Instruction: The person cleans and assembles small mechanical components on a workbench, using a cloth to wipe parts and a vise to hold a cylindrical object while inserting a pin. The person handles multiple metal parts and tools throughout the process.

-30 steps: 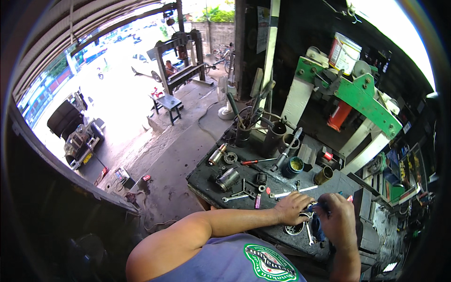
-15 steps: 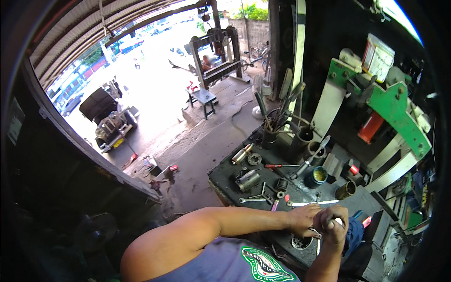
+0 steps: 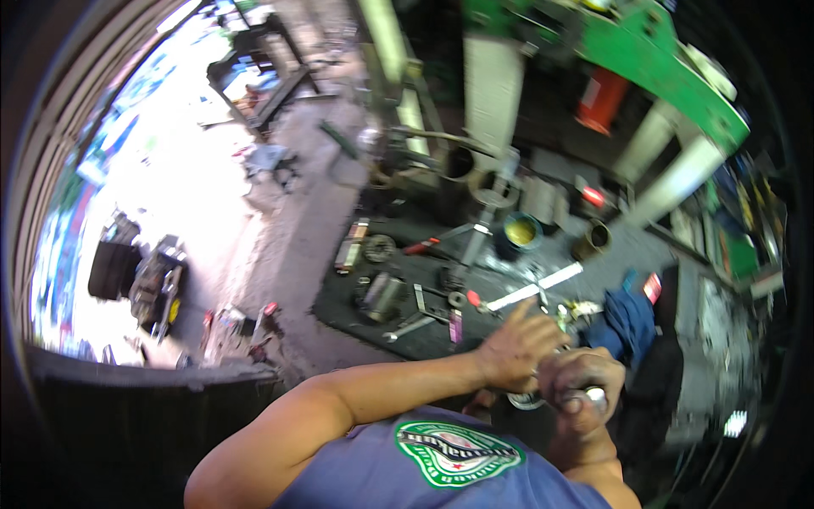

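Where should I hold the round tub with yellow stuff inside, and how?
Probably wrap your fingers around the outer wall of the tub, coming from the near side. It's upright and open on top, so fingers over the rim could touch the yellow stuff; a grey block sits just beyond, to the right.

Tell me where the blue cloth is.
In the head view, the blue cloth lies right of centre, just up and right of the right hand, near a red object.
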### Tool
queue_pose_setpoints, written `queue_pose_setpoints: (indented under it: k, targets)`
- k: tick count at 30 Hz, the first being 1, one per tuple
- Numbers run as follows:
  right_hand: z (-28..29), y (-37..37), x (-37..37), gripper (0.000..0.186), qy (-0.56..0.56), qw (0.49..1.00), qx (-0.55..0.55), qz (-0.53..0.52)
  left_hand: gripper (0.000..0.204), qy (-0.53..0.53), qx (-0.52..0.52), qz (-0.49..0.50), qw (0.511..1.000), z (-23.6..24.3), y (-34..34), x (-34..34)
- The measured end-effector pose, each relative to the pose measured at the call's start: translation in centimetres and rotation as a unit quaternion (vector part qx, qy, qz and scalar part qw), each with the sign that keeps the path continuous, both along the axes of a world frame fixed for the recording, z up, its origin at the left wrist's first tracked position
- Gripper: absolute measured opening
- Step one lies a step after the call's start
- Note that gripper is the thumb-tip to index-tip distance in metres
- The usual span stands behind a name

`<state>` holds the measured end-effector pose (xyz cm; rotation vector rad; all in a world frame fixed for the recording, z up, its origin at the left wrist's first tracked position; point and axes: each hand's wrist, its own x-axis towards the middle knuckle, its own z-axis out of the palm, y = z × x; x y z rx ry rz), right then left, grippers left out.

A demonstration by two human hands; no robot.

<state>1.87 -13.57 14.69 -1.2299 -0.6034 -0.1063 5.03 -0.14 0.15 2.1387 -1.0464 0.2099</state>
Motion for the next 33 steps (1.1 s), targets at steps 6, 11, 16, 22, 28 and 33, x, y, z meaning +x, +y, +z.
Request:
queue_pose_setpoints:
  k: [6,11,16,22,28,33]
  targets:
    - [0.4,-0.6,0.4,0.05,-0.022,0.997,-0.073,-0.016,0.049,-0.013,0.012,0.016,1.0,0.4,-0.1,0.8]
    - [0.0,-0.8,-0.4,0.028,-0.012,0.996,-0.074,-0.039,0.056,-0.01,0.019,0.018,1.0,-0.4,0.1,0.7]
    - [1.6,0.9,-1.1,0.012,-0.05,0.965,-0.141,-0.214,0.071,0.036,0.02,-0.009,0.999,-1.7,-0.1,1.0]
    - [3.0,-3.7,-1.9,0.036,0.052,0.994,0.011,-0.092,0.08,0.007,-0.019,-0.018,1.0,0.6,0.3,0.6]
    - [2.2,-6.4,-2.9,0.032,0.036,0.99,0.076,-0.117,0.049,-0.026,-0.002,-0.067,0.997,3.7,0.2,-0.5]
    - [-0.5,-6.6,-2.2,0.039,0.066,0.989,0.017,-0.133,0.019,0.04,-0.012,-0.04,0.998,3.5,-0.9,-1.1]
